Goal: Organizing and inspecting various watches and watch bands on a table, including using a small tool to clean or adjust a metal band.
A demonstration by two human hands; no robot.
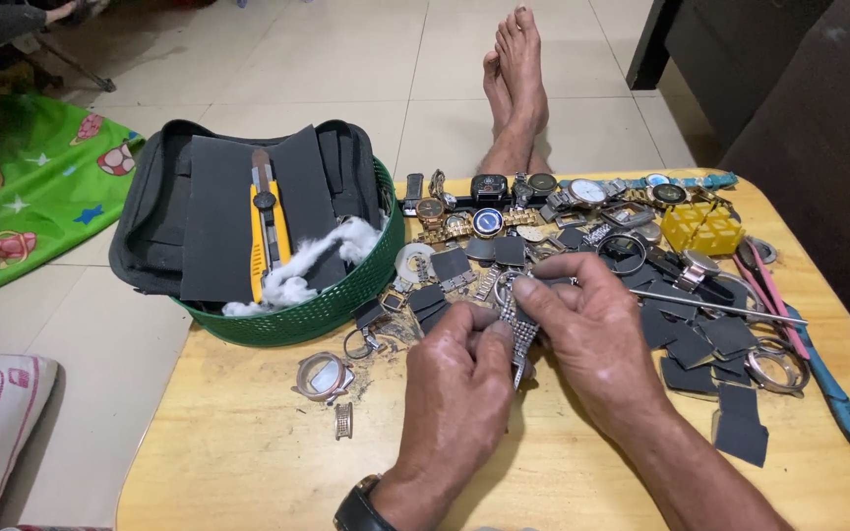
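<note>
Silver mesh of a metal watch band [516,329] is pinched between the fingertips of both hands over the middle of the wooden table [248,452]. The left hand [459,379] closes thumb and forefinger on the band's lower stretch; the right hand [592,329] curls its fingers shut on the upper end, where the band meets a round watch case [507,286]. The band's long axis runs nearly straight away from the person, slightly tilted, and lies between the two hands, both touching it, neither nearer. Both forearms come in from the table's near edge, the left wrist wearing a dark strap and angled inward, the right one crossing from the near right corner with knuckles up.

Around the hands lie dark squares of abrasive sheet [740,433], a thin metal rod [715,307] and loose watch cases. A row of watches [543,192] lines the far edge, beside a yellow plastic box [700,231]. A green basket [327,310] sits at the far left corner, holding a black bag and a yellow utility knife [268,231]. Pink and blue handled pliers [819,364] rest along the right edge.
</note>
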